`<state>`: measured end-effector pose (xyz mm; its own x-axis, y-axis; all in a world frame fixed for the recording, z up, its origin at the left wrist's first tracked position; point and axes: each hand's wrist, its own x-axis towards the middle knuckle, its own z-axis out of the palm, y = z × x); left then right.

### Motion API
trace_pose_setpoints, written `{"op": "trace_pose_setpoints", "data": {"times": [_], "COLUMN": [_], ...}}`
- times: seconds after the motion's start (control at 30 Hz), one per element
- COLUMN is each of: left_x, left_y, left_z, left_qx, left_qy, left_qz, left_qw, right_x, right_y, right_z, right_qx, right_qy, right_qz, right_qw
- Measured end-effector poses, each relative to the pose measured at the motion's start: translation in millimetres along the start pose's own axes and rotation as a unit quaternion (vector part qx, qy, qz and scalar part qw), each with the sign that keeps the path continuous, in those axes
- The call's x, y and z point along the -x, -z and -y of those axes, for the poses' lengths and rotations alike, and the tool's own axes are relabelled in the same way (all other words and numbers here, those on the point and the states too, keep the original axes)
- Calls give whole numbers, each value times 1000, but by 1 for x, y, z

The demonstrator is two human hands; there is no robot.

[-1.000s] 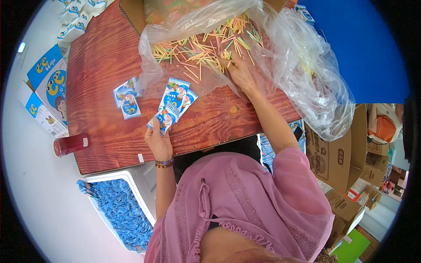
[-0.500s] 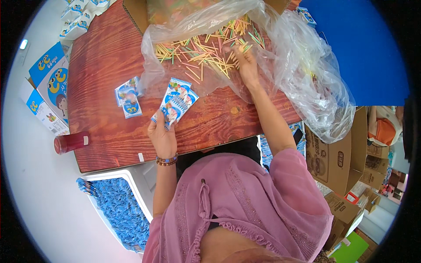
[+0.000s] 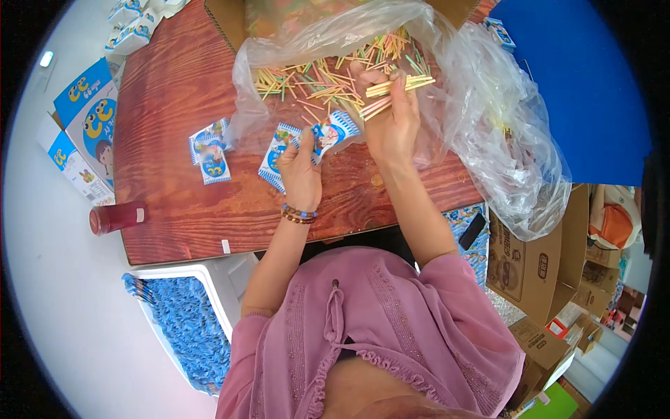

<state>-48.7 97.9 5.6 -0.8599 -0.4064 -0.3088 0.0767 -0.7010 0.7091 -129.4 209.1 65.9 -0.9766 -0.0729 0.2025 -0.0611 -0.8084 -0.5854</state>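
My left hand (image 3: 300, 176) pinches a small blue-and-white packet (image 3: 336, 131) and holds it above the table, tilted toward the right hand. Yellow, pink and green thin sticks (image 3: 420, 82) lie across the palm of my right hand (image 3: 393, 140), under its thumb. The packet's right end is close to that palm; I cannot tell whether it is open. Many loose sticks (image 3: 328, 89) are spread on the clear plastic sheet (image 3: 244, 84) just beyond both hands. Partly behind the left hand lies another packet (image 3: 272, 162), and a small group of packets (image 3: 215, 166) rests farther left.
A red-brown wooden table (image 3: 167, 91) carries a cardboard box (image 3: 227, 24) at its far edge. Crumpled plastic (image 3: 509, 140) hangs over the right side. A red jar (image 3: 117, 218) stands at the left edge; a white bin (image 3: 220, 293) of blue packets sits below. Cartons (image 3: 523, 265) are at right.
My right hand has drawn back from the pile and turned palm up with a bunch of sticks. My left hand has moved right and up with a packet, toward it.
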Motion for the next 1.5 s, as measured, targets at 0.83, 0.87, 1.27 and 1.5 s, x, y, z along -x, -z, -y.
{"op": "trace_pose_setpoints", "data": {"times": [0.83,0.87,1.27,1.5], "left_x": [3,1,-7,-2], "left_y": [5,7,34,39], "left_z": [2,4,0,-7], "left_qx": [111,111,227,366], "left_qy": [-28,-26,22,103], "left_qz": [23,25,134,150], "left_qw": [993,993,964,913], "right_x": [36,36,-43,-50], "right_y": [-3,-3,108,103], "right_z": [-35,-33,22,30], "right_qx": [264,265,820,848], "right_qy": [48,50,-8,-77], "right_qz": [119,117,215,297], "right_qw": [956,956,531,433]}}
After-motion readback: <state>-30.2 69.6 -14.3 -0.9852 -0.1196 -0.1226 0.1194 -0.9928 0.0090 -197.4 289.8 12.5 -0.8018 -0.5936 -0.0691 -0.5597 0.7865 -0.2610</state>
